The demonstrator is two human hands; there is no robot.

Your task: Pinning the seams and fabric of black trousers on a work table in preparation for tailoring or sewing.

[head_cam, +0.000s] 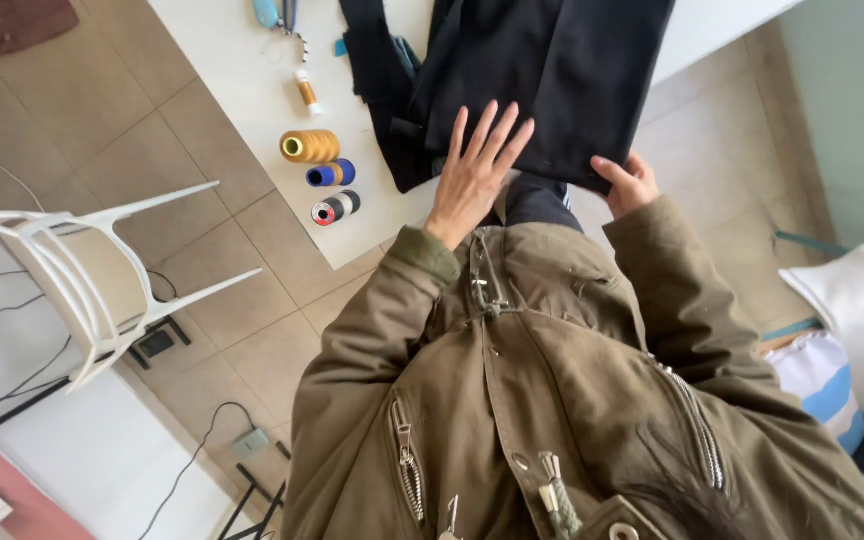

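A dark navy garment [552,70] lies spread on a white table [242,70]. My left hand [477,170] rests flat on its near edge with fingers spread. The garment's near right corner is pinched by my right hand [627,183], whose fingers curl around the cloth at the table's edge. Both arms wear olive jacket sleeves.
Left of the cloth stand a yellow thread cone [309,146], a blue spool [331,174] and a black-and-white spool [336,207]. A small orange bobbin [307,93] and blue-handled scissors [274,13] lie farther back. A white chair [72,270] stands on the tiled floor at left; cushions at right.
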